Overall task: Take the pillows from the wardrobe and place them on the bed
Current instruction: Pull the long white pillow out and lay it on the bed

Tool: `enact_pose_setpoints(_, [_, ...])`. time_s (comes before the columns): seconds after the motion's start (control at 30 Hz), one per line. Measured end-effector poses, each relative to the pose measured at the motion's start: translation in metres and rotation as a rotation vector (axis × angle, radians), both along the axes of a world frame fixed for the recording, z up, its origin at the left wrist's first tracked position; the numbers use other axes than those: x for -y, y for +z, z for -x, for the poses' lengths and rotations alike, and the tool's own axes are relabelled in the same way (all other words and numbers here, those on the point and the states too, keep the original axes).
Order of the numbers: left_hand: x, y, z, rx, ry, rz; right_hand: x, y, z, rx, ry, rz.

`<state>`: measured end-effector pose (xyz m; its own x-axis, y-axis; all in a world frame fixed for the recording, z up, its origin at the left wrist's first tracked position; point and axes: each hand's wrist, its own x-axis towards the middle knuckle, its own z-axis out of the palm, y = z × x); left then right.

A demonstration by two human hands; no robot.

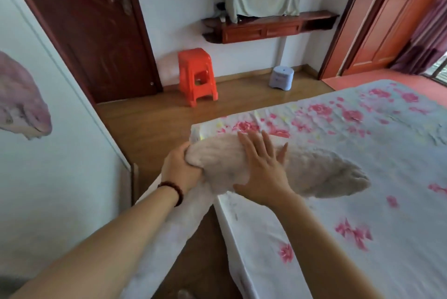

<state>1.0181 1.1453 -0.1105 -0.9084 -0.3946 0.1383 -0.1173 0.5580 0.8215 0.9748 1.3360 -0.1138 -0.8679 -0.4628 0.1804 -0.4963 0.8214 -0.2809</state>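
Observation:
A cream fluffy pillow (pixel 312 172) lies on the near left corner of the bed (pixel 362 226), which has a white sheet with pink flowers. Its left end hangs past the bed's edge. My left hand (pixel 180 170) grips that left end, fingers curled into the fluff. My right hand (pixel 261 165) lies flat on top of the pillow with straight, spread fingers. The white wardrobe (pixel 60 153) with a pink flower print stands close on the left; its inside is not visible.
A strip of wooden floor (pixel 154 134) runs between wardrobe and bed. An orange plastic stool (pixel 197 76) and a small pale blue stool (pixel 281 79) stand by the far wall. A dark red door (pixel 92 32) is closed at the back left.

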Motion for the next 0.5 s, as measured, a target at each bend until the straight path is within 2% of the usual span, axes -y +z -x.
enact_pose_setpoints(0.13, [0.064,-0.002,0.024,0.060,-0.073,0.009,0.084,-0.002,0.030,-0.077,-0.109,0.043])
enact_pose_setpoints(0.5, [0.226,-0.007,0.096,0.120,0.024,0.137,0.257,0.004,0.133,-0.186,-0.076,0.358])
